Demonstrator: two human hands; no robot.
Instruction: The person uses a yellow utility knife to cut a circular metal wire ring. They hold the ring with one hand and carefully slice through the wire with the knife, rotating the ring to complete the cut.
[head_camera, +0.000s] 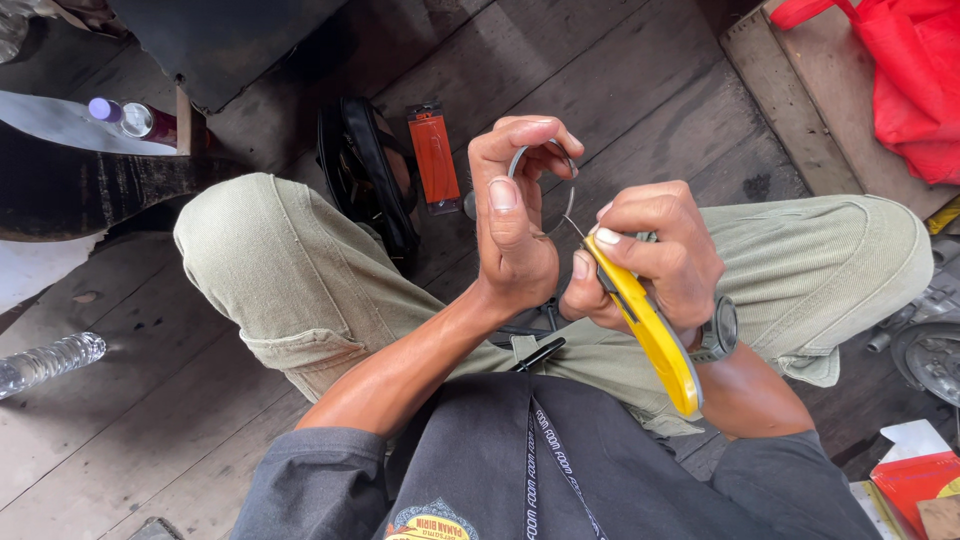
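Head view: left hand (515, 215) pinches a grey ring (545, 160) at 12 o'clock, above the knees; right hand (650, 255) grips a yellow knife (650, 330), tip touching it. Best to cut lightly, blade angled off the thumb (505, 205).

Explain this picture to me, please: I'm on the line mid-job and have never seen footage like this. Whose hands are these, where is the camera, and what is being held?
There is no machine here. The one picture comes from a camera on a person's head, looking down at their own lap and two bare hands. They sit with knees apart above a dark wooden plank floor. The left hand pinches a small grey curved piece, perhaps a ring or band. The right hand grips a yellow utility knife, its thin blade tip touching that piece. On the floor lie an orange packet, a black bag and a clear plastic bottle. A red bag sits at the top right.
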